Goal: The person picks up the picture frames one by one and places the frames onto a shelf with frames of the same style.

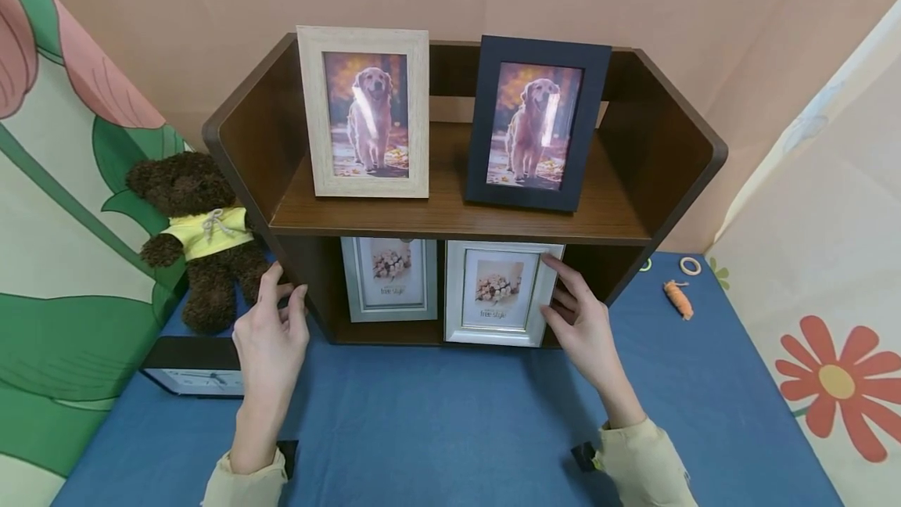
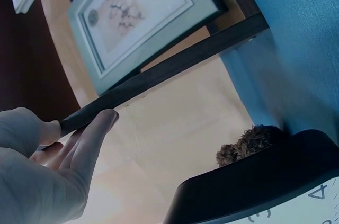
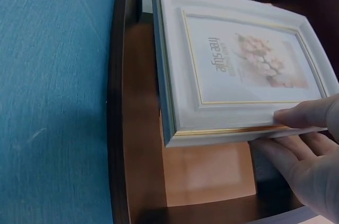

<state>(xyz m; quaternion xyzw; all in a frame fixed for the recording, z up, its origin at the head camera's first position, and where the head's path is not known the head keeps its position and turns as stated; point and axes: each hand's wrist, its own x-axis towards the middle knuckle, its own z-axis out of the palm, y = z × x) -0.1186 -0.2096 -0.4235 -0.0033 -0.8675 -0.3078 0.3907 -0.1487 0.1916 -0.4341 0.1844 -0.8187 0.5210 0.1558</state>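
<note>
A dark brown two-tier shelf stands on the table. With thumb and fingers on either side, my left hand grips the edge of its left side panel. My right hand pinches the right side of a white picture frame with a thin gold line; the thumb is on its front and the fingers reach behind. This frame stands in the lower tier, beside a grey-green picture frame. On the upper tier are a cream picture frame and a dark blue picture frame, both with dog pictures.
Left of the shelf sits a brown teddy bear in a yellow top, with a black-cased clock in front of it. On the right lie a small orange toy and a pale ring. A blue cloth covers the table.
</note>
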